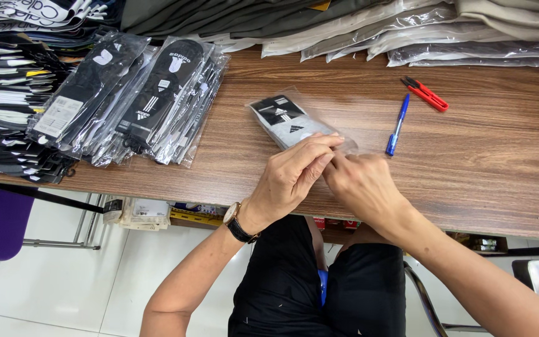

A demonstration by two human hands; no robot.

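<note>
At far left, folded dark garments [4,106] are stacked beside fanned clear packets of black socks [138,100] on the wooden table [481,181]. At centre, a clear bag holding grey-and-black socks [291,122] lies flat on the table. Left hand [291,178], with wristwatch [237,221], pinches the bag's near end; right hand [363,187] clamps it alongside. Further right lie a blue pen [397,125] and red thread snips [425,93].

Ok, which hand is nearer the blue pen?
Right. The right hand lies just below and left of the blue pen; the left hand sits farther left, on the clear sock packet.
</note>
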